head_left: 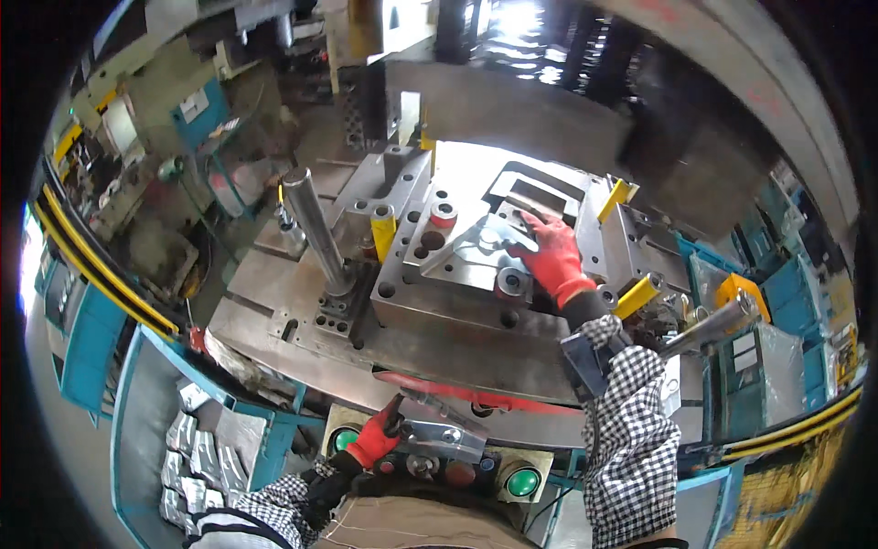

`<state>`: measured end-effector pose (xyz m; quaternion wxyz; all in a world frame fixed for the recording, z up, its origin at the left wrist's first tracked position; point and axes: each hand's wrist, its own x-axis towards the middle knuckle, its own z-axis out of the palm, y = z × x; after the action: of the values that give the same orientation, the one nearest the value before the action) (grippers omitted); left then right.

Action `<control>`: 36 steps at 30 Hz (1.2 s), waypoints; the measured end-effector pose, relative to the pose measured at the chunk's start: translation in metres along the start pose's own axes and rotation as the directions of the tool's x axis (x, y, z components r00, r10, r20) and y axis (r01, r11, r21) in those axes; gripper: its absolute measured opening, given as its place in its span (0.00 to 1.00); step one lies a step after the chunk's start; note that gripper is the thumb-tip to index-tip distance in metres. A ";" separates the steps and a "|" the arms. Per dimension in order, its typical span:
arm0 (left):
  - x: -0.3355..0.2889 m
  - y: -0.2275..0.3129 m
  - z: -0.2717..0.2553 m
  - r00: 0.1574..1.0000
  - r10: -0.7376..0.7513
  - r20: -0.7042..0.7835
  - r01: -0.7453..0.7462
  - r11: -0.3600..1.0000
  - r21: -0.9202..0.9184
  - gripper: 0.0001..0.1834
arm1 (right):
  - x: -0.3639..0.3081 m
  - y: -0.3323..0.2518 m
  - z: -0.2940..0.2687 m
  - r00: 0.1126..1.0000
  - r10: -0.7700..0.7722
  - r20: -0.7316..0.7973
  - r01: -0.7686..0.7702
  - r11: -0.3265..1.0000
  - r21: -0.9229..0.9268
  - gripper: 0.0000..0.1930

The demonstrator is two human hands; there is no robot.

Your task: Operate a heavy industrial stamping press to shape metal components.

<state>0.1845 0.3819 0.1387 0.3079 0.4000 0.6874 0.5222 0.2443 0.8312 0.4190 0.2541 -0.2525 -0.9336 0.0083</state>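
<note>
At lower left, blue bin (144, 403) with metal parts (206, 457); left hand (375, 439) gripping workpiece (444, 439); right hand (556, 254): grip unclear.

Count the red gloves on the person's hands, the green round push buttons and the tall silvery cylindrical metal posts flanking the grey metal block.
Red gloves: 2
Green round push buttons: 2
Tall silvery cylindrical metal posts: 2
Total: 6

Right hand (554, 256): red glove with darkened fingertips, black cuff (580, 307), dark box-shaped device (582, 366) strapped at the wrist, black-and-white checked fabric sleeve (631, 444). Left hand (373, 443): matching red glove, dark-fingered; black wrist covering (331, 487); checked sleeve (277, 505) crossed by a black band (240, 529). Torso: brown garment (412, 525) with pale seam lines.
</note>
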 end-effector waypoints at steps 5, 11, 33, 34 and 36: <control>-0.021 0.013 -0.057 0.987 0.108 -0.117 -0.087 0.981 0.172 0.52 | -0.150 0.012 -0.059 0.981 -0.050 0.186 -0.139 0.480 0.866 0.22; -0.096 -0.083 -0.107 0.922 -0.202 -0.330 0.155 0.974 -0.164 0.46 | -0.412 0.076 -0.103 0.276 0.027 0.961 -0.822 0.524 0.222 0.32; -0.129 -0.137 -0.053 0.782 -0.483 -0.393 0.243 0.818 -0.522 0.46 | -0.617 0.054 0.134 0.653 0.497 0.571 -0.756 0.473 0.452 0.58; -0.117 -0.132 -0.046 0.784 -0.490 -0.380 0.254 0.813 -0.524 0.46 | -0.630 0.064 0.141 0.640 0.537 0.550 -0.767 0.481 0.423 0.58; -0.124 -0.132 -0.056 0.759 -0.504 -0.413 0.278 0.823 -0.495 0.45 | -0.626 0.056 0.144 0.652 0.538 0.535 -0.757 0.496 0.425 0.58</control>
<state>0.1683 0.2302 0.0272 0.2876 0.0123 0.6908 0.6633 0.6668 0.5986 -0.0086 0.1375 -0.4863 -0.7357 0.4510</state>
